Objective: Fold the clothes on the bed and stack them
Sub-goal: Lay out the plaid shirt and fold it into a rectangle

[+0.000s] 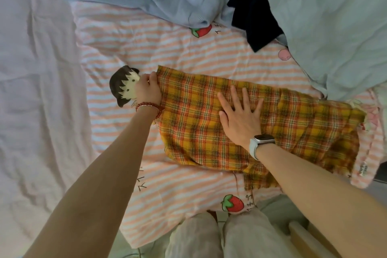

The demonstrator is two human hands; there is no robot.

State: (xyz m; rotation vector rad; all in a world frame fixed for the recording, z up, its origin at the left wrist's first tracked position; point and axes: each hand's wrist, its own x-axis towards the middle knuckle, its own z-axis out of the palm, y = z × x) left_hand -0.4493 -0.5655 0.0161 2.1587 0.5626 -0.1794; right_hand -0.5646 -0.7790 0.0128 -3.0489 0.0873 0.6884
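The plaid cloth [240, 123] lies flat across the middle of the frame on my striped quilt [167, 44], running from centre to right. My left hand [147, 88] curls around its upper-left corner, fingers pinching the edge. My right hand [240, 117] lies flat on the middle of the cloth, fingers straight and spread, gripping nothing. At the top of the frame a blue garment [178, 0] sits crumpled, a dark one [253, 19] just to its right.
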